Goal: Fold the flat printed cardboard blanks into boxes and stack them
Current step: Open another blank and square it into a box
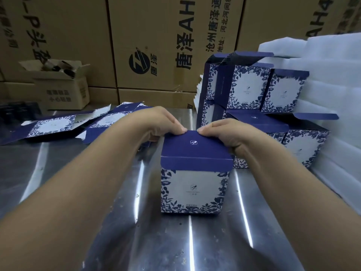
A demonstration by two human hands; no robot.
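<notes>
Box (pixel 192 190): upright on the surface, centre, just in front of both hands; blue floral border round a white panel; dark blue lid folded over the top, its front lip overhanging the front panel.
Surface (pixel 156 241): reflective metal sheet.
Left hand (pixel 162 122): grips the lid's far-left corner, thumb tip on the far edge, fingers curled down the box's left side.
Right hand (pixel 220 132): grips the lid's far-right corner, thumb tip on the far edge, fingers curled down the right side.
Flat blanks (pixel 52 126): several, overlapping, lying flat on the surface to the left, beyond the left forearm.
Finished boxes (pixel 252 89): same print, stacked in two tiers to the right, lid flaps standing open.
Foam sheets (pixel 332 75): white, piled at far right, touching the stack.
Small carton (pixel 62 90): brown, flaps open, far left; contents unclear.
Shipping cartons (pixel 156 36): brown, black print, walling the back.
</notes>
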